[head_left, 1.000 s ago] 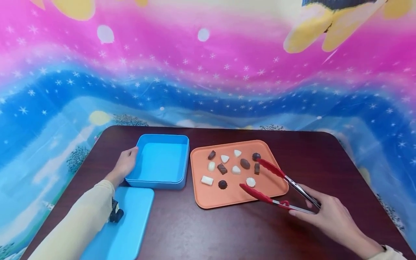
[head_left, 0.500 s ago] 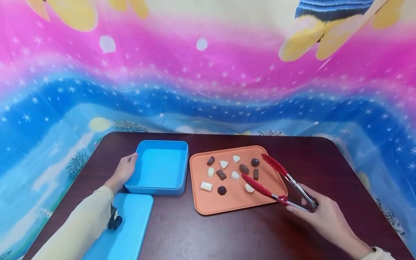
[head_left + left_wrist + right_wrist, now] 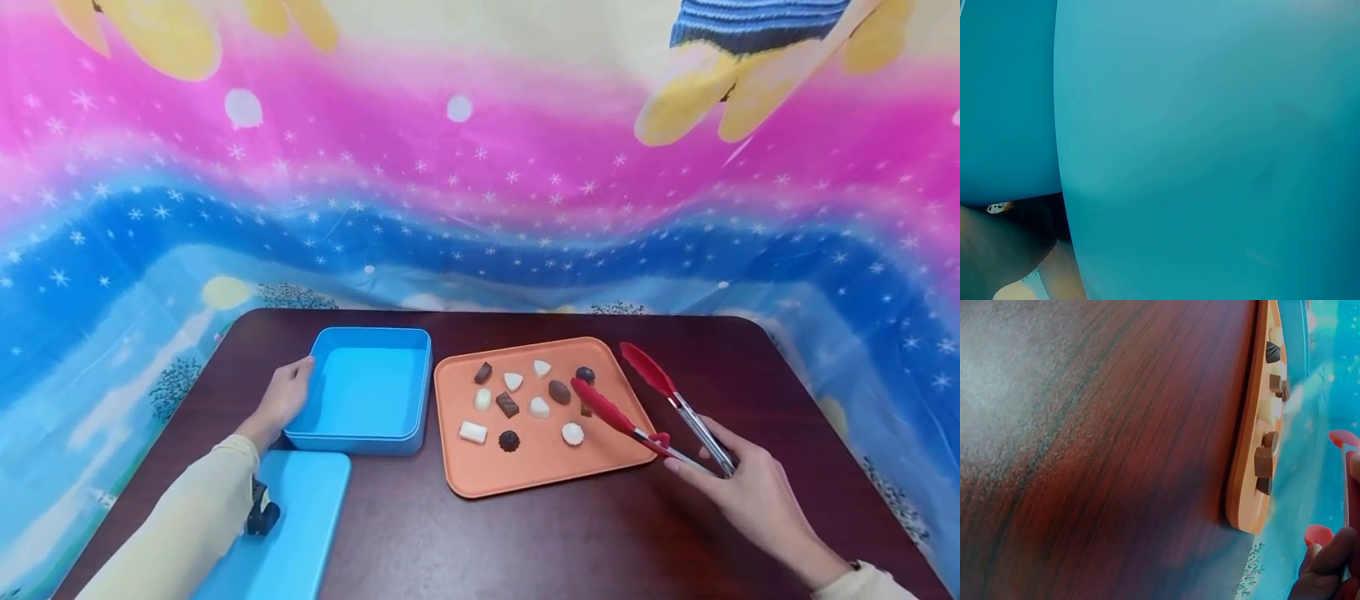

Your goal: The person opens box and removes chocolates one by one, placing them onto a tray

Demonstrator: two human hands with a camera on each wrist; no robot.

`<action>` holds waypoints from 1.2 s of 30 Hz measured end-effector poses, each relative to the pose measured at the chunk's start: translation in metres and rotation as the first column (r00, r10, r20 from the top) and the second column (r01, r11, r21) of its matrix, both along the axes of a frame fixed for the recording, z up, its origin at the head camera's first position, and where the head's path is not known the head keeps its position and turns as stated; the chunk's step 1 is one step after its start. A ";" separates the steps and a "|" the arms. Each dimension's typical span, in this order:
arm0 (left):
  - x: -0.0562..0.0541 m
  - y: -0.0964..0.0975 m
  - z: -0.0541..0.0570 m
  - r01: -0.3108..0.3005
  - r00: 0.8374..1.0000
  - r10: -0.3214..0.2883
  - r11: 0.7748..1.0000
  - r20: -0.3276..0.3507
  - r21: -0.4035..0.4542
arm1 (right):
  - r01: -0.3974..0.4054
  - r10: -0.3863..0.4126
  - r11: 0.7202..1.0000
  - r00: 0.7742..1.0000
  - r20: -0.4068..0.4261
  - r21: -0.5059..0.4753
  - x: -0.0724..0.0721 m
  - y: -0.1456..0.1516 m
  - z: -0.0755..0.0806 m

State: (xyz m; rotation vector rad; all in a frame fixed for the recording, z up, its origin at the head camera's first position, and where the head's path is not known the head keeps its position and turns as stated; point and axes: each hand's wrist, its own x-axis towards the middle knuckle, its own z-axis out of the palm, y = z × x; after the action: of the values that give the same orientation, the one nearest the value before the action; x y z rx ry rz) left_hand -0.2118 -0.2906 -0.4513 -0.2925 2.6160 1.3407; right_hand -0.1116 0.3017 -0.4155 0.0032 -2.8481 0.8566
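Note:
In the head view my left hand (image 3: 281, 400) grips the left wall of an open blue box (image 3: 371, 383), which has nothing in it. My right hand (image 3: 757, 496) holds metal tongs with red tips (image 3: 609, 408), their arms spread. One tip hangs over the right part of an orange tray (image 3: 480, 479); the other is past its right edge. Nothing is between the tips. Scattered on the tray are several dark and white chocolates, among them a white flower-shaped chocolate (image 3: 572, 434) and a dark oval chocolate (image 3: 559, 392). The near tip partly covers a brown rectangular chocolate (image 3: 586, 409).
A flat blue lid (image 3: 300, 508) lies in front of the box, partly under my left forearm. The dark wooden table (image 3: 450, 542) ends at a printed cloth backdrop (image 3: 465, 183). The box stands just left of the tray.
My right hand has drawn the spread tongs rightward, so the far tip has left the tray. The head view has tilted slightly. My left hand stays on the box.

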 end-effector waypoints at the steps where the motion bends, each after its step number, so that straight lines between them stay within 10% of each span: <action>1: 0.000 0.000 0.000 0.000 1.000 0.000 1.000 0.002 0.000 | 0.002 -0.002 1.000 1.000 -0.004 -0.002 0.000 0.001 0.000; 36: -0.004 -0.001 0.000 -0.004 1.000 0.004 1.000 0.028 0.005 | 0.186 -0.179 0.982 0.974 0.141 -0.041 -0.010 0.044 -0.012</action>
State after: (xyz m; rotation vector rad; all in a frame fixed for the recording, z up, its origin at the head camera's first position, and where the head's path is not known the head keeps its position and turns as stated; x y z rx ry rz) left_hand -0.2159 -0.2913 -0.4513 -0.3140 2.5904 1.3339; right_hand -0.1213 0.3453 -0.4272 -0.3318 -2.8903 0.9268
